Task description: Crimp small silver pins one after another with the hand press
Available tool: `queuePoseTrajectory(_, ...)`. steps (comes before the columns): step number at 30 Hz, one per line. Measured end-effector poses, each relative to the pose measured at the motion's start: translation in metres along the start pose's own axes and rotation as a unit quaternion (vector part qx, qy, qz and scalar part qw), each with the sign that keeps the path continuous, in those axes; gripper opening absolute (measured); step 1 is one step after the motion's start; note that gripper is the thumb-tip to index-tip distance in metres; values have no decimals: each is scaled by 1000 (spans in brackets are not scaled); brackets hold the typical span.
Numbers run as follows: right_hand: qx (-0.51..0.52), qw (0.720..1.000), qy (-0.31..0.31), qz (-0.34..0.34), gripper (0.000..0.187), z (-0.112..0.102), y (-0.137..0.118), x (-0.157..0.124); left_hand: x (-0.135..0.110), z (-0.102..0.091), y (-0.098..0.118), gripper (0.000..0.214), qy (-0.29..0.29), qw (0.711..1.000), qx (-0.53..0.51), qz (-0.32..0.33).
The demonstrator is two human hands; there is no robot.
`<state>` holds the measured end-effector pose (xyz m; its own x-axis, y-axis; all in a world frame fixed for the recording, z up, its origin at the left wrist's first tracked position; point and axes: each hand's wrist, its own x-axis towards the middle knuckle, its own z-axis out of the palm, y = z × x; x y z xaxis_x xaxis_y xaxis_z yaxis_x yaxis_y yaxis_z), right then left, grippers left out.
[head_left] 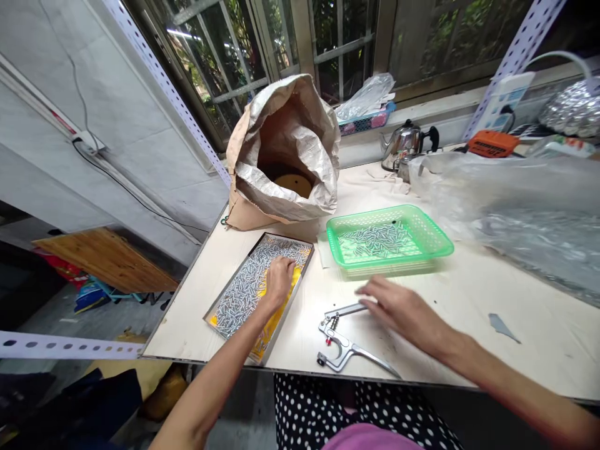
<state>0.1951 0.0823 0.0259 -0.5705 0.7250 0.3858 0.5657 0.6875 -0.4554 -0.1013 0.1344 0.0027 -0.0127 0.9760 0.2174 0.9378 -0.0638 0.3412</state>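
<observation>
My left hand (280, 279) is over the right side of a shallow tray (305, 273) with a yellow bottom. Its fingers are drawn together, and whatever they pinch is hidden. Small silvery metal pins (248, 284), perhaps screws or rivets, cover most of the tray. My right hand (398, 310) is at the end of the upper handle of metal snap-fastener pliers (345, 351). Its fingers stretch out, slightly apart, not wrapped round the handle; I cannot tell whether they touch it. The pliers lie on the table with their jaws to the left.
Beyond my right hand stands a green plastic basket (443, 247) with more metal pins. A large open paper sack (262, 209) is behind the tray. At the right lie clear plastic bags (539, 206) and a grey scrap (504, 327). A steel kettle (404, 147) stands near the window.
</observation>
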Motion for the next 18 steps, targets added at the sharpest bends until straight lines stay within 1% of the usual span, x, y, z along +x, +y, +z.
queuePoseTrajectory(2,44,998,-48,27,22,22,-10,-25,10,7,-5,18,-38,999,21,-6)
queuePoseTrajectory(4,76,992,-85,56,24,37,-17,-47,14,13,-6,17,-54,998,27,-5)
queuePoseTrajectory(6,96,987,-106,77,24,45,-23,-64,15,17,-6,15,-60,998,27,0)
queuePoseTrajectory(8,102,986,-104,84,19,49,-26,-76,16,18,-5,12,-67,997,23,9)
queuePoseTrajectory(11,92,989,-90,79,22,51,-27,-84,19,16,-4,12,-73,997,15,18)
queuePoseTrajectory(14,75,989,-100,76,21,52,-25,-85,17,6,1,15,-70,997,8,10)
queuePoseTrajectory(16,64,990,-105,70,19,52,-24,-84,7,-4,8,18,-63,998,-22,-6)
queuePoseTrajectory(18,53,992,-99,63,18,50,-23,-83,-10,-14,18,18,-84,991,-96,-36)
